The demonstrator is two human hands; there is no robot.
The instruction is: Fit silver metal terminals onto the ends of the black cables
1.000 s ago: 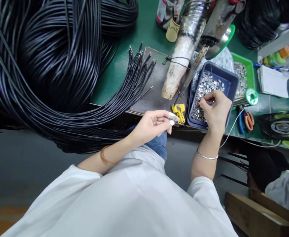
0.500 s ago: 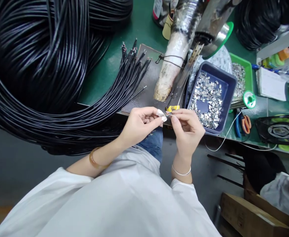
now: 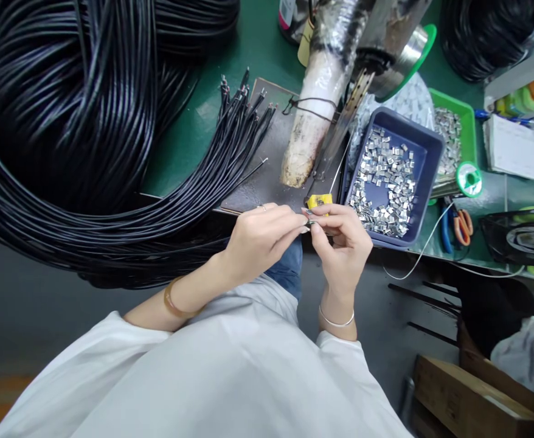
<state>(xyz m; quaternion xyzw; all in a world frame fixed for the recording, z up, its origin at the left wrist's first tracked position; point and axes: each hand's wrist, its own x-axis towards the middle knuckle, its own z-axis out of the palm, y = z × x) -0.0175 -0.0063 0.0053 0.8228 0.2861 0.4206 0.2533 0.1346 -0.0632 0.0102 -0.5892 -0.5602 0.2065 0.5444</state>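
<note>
Both hands meet at the fingertips in front of the table edge. My left hand is closed in a pinch, its fingertips against those of my right hand; what lies within them is mostly hidden. Thumb and forefinger of my right hand pinch a small metal part, too small to make out fully. Just behind the fingertips sits a yellow block. To the right, a dark blue tray holds many small silvery metal shells.
Black cables lie in a big bundle at left, stripped ends on a dark board. A plastic-wrapped tube slants over the board near a solder wire spool. Orange-handled pliers and a green tray stand right. Another person sits lower right.
My left hand has turned over, so its back now faces up and its white-wrapped fingertips are mostly hidden. The right hand keeps its pinch, slightly lower. The view has shifted a little.
</note>
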